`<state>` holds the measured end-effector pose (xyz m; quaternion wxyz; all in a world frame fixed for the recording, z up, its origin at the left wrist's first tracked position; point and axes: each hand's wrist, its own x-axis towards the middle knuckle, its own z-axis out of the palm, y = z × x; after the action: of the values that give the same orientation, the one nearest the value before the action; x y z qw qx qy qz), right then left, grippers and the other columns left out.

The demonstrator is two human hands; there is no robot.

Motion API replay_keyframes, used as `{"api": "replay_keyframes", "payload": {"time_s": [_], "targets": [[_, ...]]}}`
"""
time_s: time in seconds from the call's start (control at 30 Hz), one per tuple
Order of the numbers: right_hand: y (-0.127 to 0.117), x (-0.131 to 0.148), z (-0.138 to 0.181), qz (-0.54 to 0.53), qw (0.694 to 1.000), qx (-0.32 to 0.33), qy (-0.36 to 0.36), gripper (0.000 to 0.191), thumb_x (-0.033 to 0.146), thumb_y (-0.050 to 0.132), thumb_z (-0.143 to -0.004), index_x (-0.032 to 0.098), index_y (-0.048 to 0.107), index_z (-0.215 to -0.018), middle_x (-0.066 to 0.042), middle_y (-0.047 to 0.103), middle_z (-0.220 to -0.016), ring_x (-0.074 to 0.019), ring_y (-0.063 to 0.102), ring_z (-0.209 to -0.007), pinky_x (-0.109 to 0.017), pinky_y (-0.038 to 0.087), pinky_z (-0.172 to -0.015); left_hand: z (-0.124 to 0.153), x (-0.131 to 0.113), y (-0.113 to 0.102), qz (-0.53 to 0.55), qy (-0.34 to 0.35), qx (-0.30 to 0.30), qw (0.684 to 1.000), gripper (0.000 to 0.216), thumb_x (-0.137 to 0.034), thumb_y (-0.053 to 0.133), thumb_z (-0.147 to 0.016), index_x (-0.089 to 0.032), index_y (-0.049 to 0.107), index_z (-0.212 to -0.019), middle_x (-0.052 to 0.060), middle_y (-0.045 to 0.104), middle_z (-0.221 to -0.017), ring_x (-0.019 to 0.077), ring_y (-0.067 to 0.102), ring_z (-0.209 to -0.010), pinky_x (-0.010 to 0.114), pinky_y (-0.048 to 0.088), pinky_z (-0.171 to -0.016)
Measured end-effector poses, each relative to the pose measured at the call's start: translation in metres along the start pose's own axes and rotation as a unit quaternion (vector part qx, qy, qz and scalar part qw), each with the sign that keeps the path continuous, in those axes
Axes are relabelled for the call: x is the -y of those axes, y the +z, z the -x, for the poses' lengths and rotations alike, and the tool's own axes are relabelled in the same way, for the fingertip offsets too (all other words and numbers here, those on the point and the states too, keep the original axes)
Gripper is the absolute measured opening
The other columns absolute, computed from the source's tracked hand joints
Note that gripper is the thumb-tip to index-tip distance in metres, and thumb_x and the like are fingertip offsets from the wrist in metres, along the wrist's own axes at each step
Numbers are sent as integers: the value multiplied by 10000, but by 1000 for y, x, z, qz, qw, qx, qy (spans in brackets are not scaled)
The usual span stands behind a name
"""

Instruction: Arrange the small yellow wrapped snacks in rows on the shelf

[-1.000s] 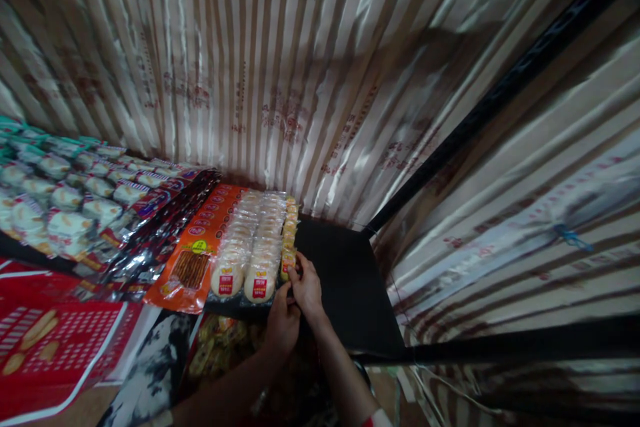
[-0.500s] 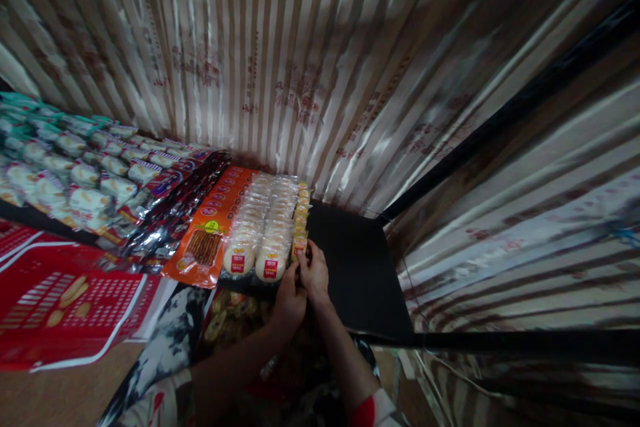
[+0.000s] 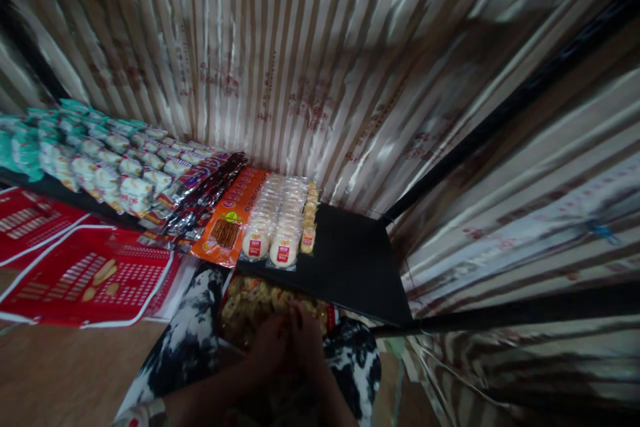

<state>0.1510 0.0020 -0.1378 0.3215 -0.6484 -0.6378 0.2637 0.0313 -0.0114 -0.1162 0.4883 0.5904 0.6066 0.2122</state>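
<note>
My left hand (image 3: 271, 341) and my right hand (image 3: 305, 332) are low in the head view, close together over a container of small yellow packets (image 3: 250, 297) between my knees. Both hands are dim and blurred and touch or hover at the packets; whether their fingers hold one is hidden. Above them on a black shelf (image 3: 355, 260) runs a narrow row of yellow packets (image 3: 309, 220). Left of it stand two rows of round white wrapped crackers (image 3: 283, 250) with red labels, then an orange bag of brown sticks (image 3: 225, 233).
Several stacked snack bags (image 3: 135, 190) with white and purple print fill the shelf's left, with green-topped bags (image 3: 25, 147) beyond. Red baskets (image 3: 95, 280) stand at lower left. A striped plastic sheet (image 3: 300, 67) hangs behind the shelf, with a black diagonal pole (image 3: 480, 127) at right.
Both hands have moved down from the front of the yellow packet row to the container between my knees. The front yellow packet now stands free in its row. The view has shifted slightly.
</note>
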Motion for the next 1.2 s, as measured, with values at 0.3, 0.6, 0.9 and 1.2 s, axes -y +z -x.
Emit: {"api": "replay_keyframes", "payload": {"time_s": [0.3,0.6,0.9,1.2], "targets": [[7,-8,15,-11,999,7,35,375,354,334,-835,195,652,-954,-66,713,-857,-191,662,-803,-282,489,-717,38,1,-10,-84,-10,1,996,319,-34,417,-695,-159,629,-899,58,632,-1003,160,554,-993,225,374,-880],[0,-3,24,-5,998,-19,57,342,345,357,-823,204,662,-891,-34,717,-760,-180,665,-728,-266,490,-644,60,7,-5,-84,56,-16,995,282,-56,416,-724,-162,649,-844,57,647,-929,172,582,-911,251,399,-834],[3,-2,30,17,999,-21,33,313,315,369,-820,212,659,-872,-37,714,-762,-182,671,-722,-257,485,-659,72,12,-5,-68,47,-20,996,312,-24,415,-688,-183,641,-833,17,648,-919,138,571,-923,211,389,-858],[9,-5,29,21,999,-11,29,386,391,327,-819,208,661,-878,-62,717,-768,-204,674,-751,-283,497,-691,70,13,-5,-42,39,-16,998,289,-38,418,-680,-188,635,-800,17,635,-892,153,561,-927,242,389,-874]]}}
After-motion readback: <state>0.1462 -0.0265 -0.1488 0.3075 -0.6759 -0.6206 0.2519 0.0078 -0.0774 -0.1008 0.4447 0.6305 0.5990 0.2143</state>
